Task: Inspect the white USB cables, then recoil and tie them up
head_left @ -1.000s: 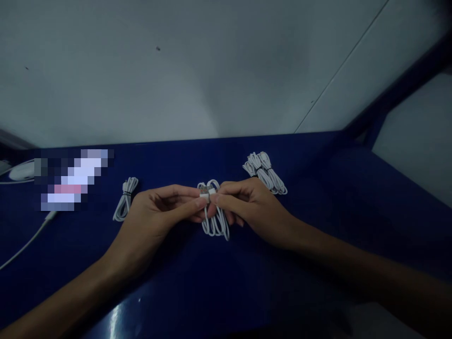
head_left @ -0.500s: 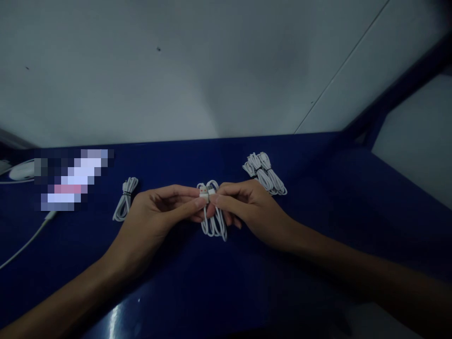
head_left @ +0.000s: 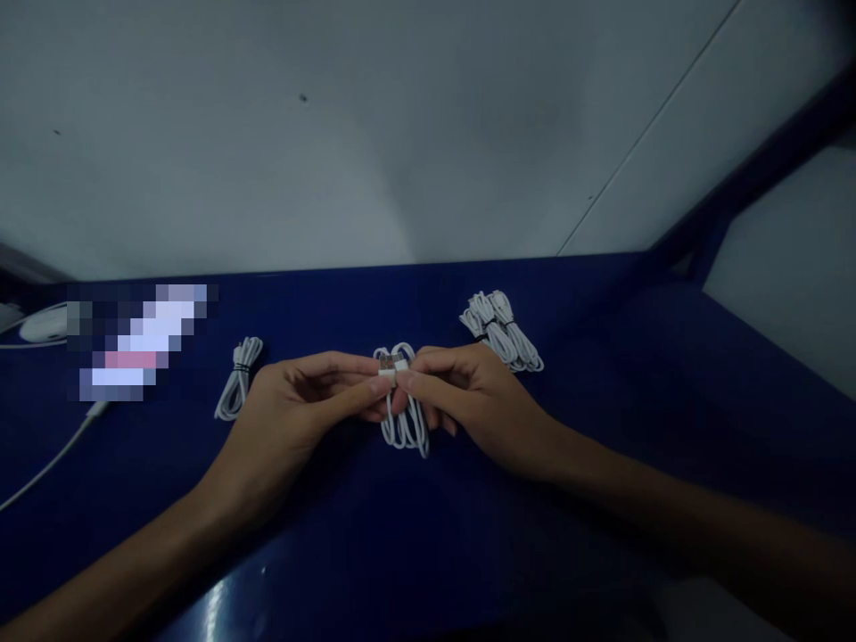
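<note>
A coiled white USB cable (head_left: 406,428) is held up between my two hands over the blue table. Two metal-ended USB plugs (head_left: 393,364) sit side by side at the top of the coil. My left hand (head_left: 321,388) is closed, its thumb and fingers pinching the left plug. From the other side, my right hand (head_left: 461,383) grips the coil near the right plug, its thumb tip close to the left thumb. Fingers behind the coil are partly hidden.
Left of my hands lies a tied white cable bundle (head_left: 239,379). Several tied white cables (head_left: 503,330) are heaped at the back right. A pixelated bright device (head_left: 144,343) with a white cord (head_left: 63,459) rests at the left. A pale wall (head_left: 334,178) rises behind the blue table (head_left: 401,553).
Almost nothing differs. The left plug's metal end has tilted slightly under my fingers, and the whole view has shifted a little.
</note>
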The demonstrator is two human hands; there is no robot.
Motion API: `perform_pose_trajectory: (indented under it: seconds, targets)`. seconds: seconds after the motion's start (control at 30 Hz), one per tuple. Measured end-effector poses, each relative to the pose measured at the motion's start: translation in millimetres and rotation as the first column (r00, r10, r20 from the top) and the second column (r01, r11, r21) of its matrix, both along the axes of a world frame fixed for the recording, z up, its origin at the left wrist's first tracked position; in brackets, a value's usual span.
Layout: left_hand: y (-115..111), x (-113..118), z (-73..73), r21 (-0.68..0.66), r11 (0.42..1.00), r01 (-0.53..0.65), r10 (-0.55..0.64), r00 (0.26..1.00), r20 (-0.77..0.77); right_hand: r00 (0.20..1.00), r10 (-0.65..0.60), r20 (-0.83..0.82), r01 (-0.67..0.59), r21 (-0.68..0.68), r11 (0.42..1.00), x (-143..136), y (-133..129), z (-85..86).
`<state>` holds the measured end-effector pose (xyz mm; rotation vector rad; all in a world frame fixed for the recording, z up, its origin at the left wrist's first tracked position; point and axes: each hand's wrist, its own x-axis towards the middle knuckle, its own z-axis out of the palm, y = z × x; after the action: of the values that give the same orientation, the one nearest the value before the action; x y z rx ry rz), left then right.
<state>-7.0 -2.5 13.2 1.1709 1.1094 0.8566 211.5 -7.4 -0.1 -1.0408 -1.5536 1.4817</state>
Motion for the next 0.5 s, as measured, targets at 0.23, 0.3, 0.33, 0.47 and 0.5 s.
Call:
perform_pose_trajectory:
  seconds: [0.23, 0.3, 0.33, 0.47, 0.5]
  targets:
    - [0.2, -0.4, -0.6, -0.01, 1.0, 0.001, -0.001, 1.0, 0.004, 1.0, 0.0, -0.01, 0.0, -0.01, 1.0, -0.4, -0.4, 0.5]
    - [0.4, -0.3, -1.1, -0.005, 1.0, -0.001, 0.001, 1.0, -0.001, 1.0, 0.0, -0.008, 0.0, -0.011, 1.0, -0.2, -0.3, 0.5]
    - [0.5, -0.1, -1.3, -0.003, 1.0, -0.003, 0.003, 1.0, -0.004, 1.0, 0.0, -0.008, 0.0, -0.01, 1.0, -0.1, -0.3, 0.5]
    - [1.1, 0.1, -1.6, -0.013, 1.0, -0.007, 0.007, 1.0, -0.011, 1.0, 0.0, -0.003, 0.0, -0.002, 1.0, 0.1, 0.3, -0.3]
    - [1.3, 0.0, -1.6, -0.017, 1.0, -0.005, 0.005, 1.0, -0.01, 1.0, 0.0, 0.001, 0.0, -0.001, 1.0, 0.2, 0.3, -0.6]
